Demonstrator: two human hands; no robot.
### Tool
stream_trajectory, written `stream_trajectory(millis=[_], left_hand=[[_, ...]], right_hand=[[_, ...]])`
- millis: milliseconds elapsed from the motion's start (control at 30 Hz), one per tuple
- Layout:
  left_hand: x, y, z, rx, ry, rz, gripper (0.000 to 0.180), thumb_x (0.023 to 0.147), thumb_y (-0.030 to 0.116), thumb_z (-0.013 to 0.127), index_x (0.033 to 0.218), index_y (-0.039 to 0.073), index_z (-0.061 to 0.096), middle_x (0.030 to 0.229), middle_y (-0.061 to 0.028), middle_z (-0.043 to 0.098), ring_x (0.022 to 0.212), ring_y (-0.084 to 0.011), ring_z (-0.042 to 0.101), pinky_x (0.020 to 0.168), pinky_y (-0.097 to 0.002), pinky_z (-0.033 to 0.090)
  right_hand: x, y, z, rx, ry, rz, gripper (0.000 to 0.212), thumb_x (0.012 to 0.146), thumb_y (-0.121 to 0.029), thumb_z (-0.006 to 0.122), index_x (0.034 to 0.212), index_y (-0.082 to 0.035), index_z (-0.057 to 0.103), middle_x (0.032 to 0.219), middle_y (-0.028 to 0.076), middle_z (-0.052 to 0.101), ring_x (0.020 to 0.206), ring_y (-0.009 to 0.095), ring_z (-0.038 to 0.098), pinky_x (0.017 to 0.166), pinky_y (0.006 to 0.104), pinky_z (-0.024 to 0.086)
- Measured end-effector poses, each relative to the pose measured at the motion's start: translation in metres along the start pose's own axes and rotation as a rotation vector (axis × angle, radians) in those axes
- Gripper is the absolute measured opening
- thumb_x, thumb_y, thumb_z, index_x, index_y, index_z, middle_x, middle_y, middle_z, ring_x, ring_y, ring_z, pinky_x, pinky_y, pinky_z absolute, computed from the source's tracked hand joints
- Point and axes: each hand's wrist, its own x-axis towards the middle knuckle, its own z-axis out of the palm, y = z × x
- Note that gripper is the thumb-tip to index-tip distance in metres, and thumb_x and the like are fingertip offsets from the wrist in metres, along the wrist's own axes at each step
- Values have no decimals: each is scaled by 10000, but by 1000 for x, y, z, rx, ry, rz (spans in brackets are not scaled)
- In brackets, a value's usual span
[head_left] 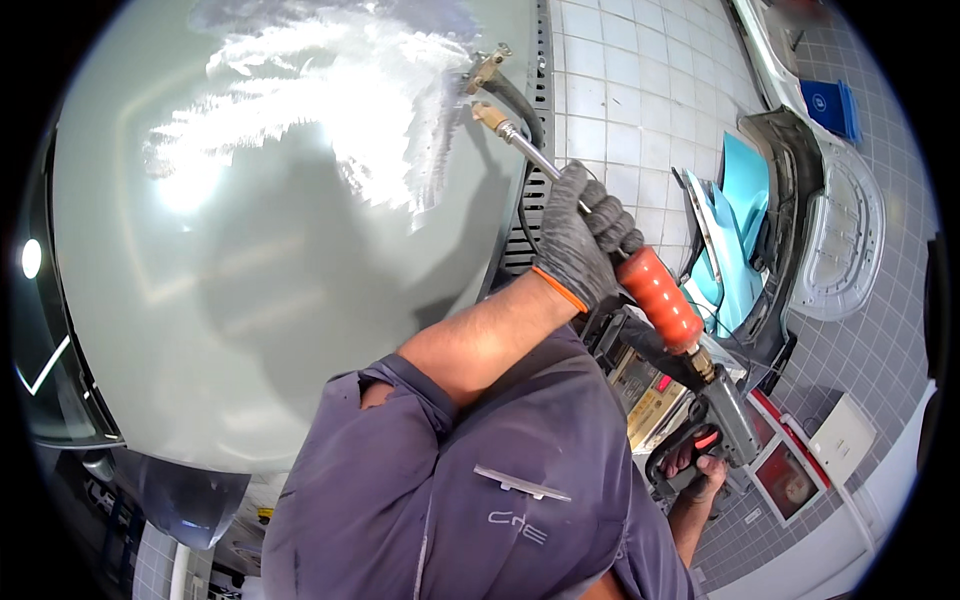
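Both my hands hold a long slide-hammer dent puller (664,300) with an orange-red ribbed weight and a dark pistol-grip body. My left hand (583,232), in a grey glove with an orange cuff, is closed round its metal shaft just ahead of the weight. At the rear, my right hand (706,478) is closed on the black handle, near an orange trigger; its fingers are partly hidden. The brass-coloured tip (489,116) points at a grey-green car panel (250,330), by a shiny bare-metal patch (340,85); contact cannot be told. A clamp (487,73) with a thick cable sits at the panel's edge.
A slotted floor grate (541,60) runs beside the panel over white tiles. To the right lie turquoise panels (740,250) and a grey car door or lid (845,220). A blue bin (830,110) stands farther off. Boxes (650,395) and a red-and-white cabinet (785,460) are near my right side.
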Motion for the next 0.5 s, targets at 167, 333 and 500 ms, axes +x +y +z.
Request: stream_trajectory(millis=[167, 333, 500], left_hand=[[9, 14, -19, -13, -140, -29, 512, 1058, 491, 413, 622, 235, 334, 476, 71, 257, 428, -135, 253, 496, -323, 316], [5, 16, -18, -7, -133, -14, 504, 1061, 474, 415, 624, 239, 327, 475, 78, 242, 434, -132, 245, 506, -322, 305], [6, 5, -24, 99, -131, 136, 393, 1016, 419, 548, 720, 164, 506, 616, -5, 495, 596, -182, 517, 635, -362, 492]], right_hand=[[4, -4, 12, 24, 66, 41, 531, 717, -168, 735, 1143, 80, 538, 655, 196, 571, 518, 339, 603, 518, 463, 559], [6, -7, 19, 44, 67, 66, 513, 708, -165, 729, 1123, 74, 542, 650, 192, 568, 510, 341, 600, 514, 464, 556], [5, -11, 21, 16, 73, 58, 523, 708, -168, 727, 1131, 77, 543, 635, 187, 563, 491, 337, 592, 501, 462, 550]])
